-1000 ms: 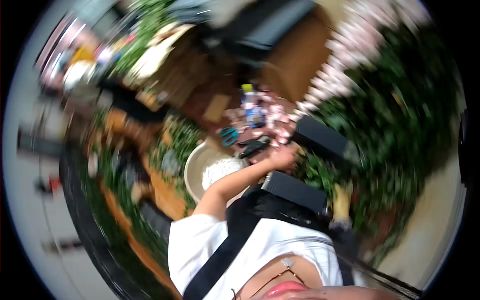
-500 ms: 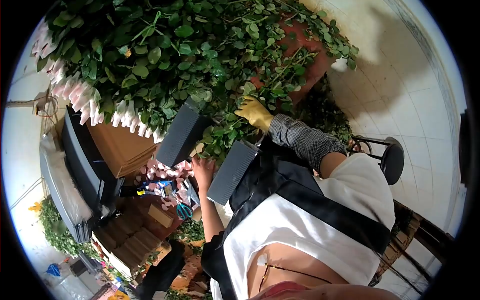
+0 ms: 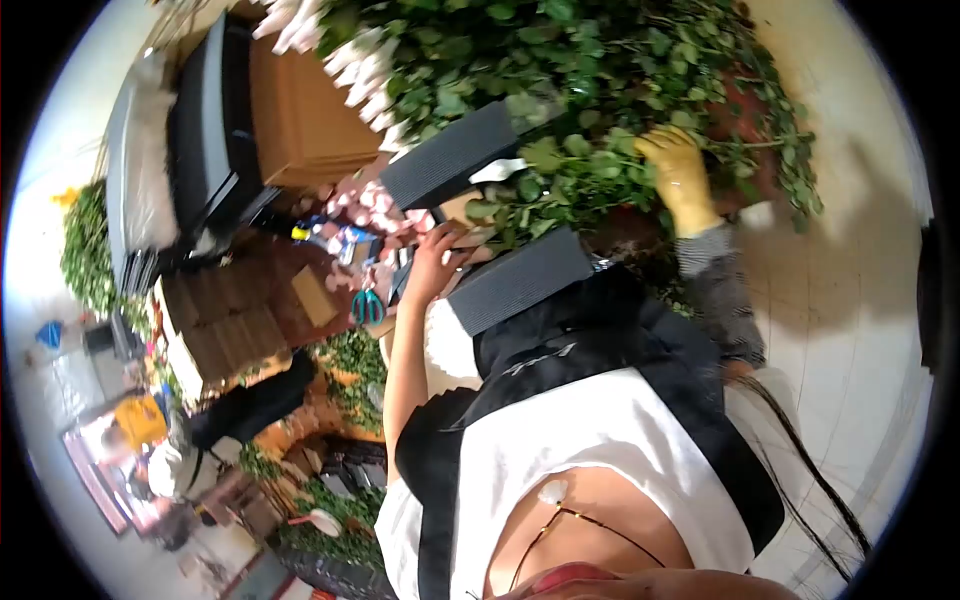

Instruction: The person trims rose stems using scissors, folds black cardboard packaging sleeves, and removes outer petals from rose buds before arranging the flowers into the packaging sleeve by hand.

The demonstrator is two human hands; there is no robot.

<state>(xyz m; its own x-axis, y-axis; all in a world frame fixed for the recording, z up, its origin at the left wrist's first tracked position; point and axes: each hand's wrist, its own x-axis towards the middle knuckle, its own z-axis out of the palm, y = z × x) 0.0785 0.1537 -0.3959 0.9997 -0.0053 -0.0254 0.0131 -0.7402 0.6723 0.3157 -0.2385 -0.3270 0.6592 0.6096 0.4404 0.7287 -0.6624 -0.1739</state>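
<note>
My bare left hand (image 3: 435,262) is at the open end of a bunch of leafy stems (image 3: 590,180), between two dark grey ribbed blocks, an upper one (image 3: 450,150) and a lower one (image 3: 520,280). Its fingers are bent around something small and pale that I cannot make out. Further right, my right hand (image 3: 680,175) wears a yellow glove. Its fingers curl over the leafy stems, with the fingertips partly among the leaves. A white scrap (image 3: 497,170) lies beside the upper block.
A large heap of green foliage (image 3: 540,50) covers the table, with pale sleeved flower heads (image 3: 365,80) along its left edge. Pink petals (image 3: 370,208), teal scissors (image 3: 367,306) and cardboard pieces (image 3: 220,320) lie to the left. Another person (image 3: 175,465) is in the background.
The view has swung, so the table appears shifted right. My gloved hand has moved right along the foliage, away from the blocks; my left hand stays near the blocks' left end.
</note>
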